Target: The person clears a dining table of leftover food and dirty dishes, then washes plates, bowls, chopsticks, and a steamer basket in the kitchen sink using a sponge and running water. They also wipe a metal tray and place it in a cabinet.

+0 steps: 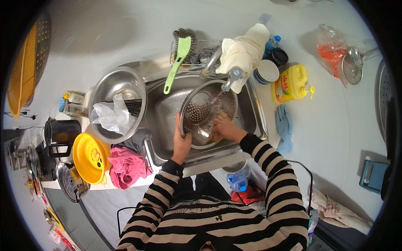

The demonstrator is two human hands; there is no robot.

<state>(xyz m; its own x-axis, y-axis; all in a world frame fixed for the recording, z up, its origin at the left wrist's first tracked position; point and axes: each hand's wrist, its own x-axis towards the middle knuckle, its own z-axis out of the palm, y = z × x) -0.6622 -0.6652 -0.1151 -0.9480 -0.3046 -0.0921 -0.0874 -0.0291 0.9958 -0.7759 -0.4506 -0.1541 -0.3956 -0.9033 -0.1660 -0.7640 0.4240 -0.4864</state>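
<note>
A stainless-steel basin with a perforated bottom [198, 110] stands tilted in the metal sink [165, 125]. My left hand [182, 142] grips its left rim, thumb over the edge. Inside the basin, my right hand [230, 129] presses a yellowish, sponge-like thing [223, 115] against the wall; my fingers hide most of it, and its exact kind is unclear. Water runs from the faucet [233, 78] into the basin. A cream cloth [243, 47] is wrapped around the pipework above the faucet.
Left of the sink, a steel bowl [105, 80] holds a plastic bag, with a yellow basin [89, 158] and pink cloth [128, 166] nearby. A green brush [177, 64] overhangs the sink's back. A yellow detergent jug [289, 84] and blue glove [284, 128] lie right.
</note>
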